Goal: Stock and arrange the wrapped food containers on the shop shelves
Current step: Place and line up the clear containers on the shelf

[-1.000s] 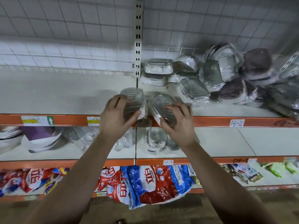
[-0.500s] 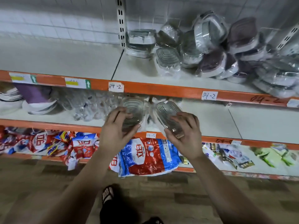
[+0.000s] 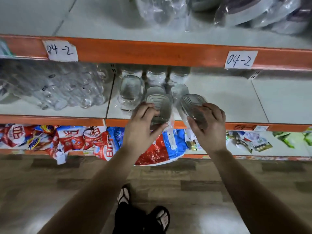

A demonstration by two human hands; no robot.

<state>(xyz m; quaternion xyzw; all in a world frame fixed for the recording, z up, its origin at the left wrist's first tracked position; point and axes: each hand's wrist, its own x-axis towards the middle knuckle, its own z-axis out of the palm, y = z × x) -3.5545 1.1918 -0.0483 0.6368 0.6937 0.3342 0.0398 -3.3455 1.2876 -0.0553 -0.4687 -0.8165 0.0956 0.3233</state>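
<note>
- left hand (image 3: pixel 141 129): fingers curled round the first container (image 3: pixel 160 107), clear, in plastic wrap, thumb under it. Clamped, not let go.
- right hand (image 3: pixel 209 127): fingers wrapped over the second container (image 3: pixel 192 102), ribbed lid tilted up toward the camera. Also clamped.
- both are over the front edge of the middle shelf (image 3: pixel 228 102), side by side, near each other but apart. Can't tell if either base touches the shelf.
- done, as far as I can see: a small block is already stocked on the middle shelf. The neighbour container (image 3: pixel 130 91) stands upright just left of the first one, and a back row (image 3: pixel 156 76) sits toward the back edge under the upper shelf (image 3: pixel 101 22). Back-row count is too blurred to call.
- left, immediate: set these two down in the front row and line them up with the neighbour. The right part of the middle shelf is bare, so there's room to extend.
- left, bigger: the pile (image 3: pixel 253 12) of wrapped containers at the right end of the upper shelf is heaped, not arranged. My guess is the task is early to mid, nowhere near finished.
- not task: clear glassware (image 3: pixel 67 88) on the left part of the middle shelf, red and blue bags (image 3: pixel 152 149) on the bottom shelf, "04-2" labels (image 3: pixel 239 59) on the orange front rail.
</note>
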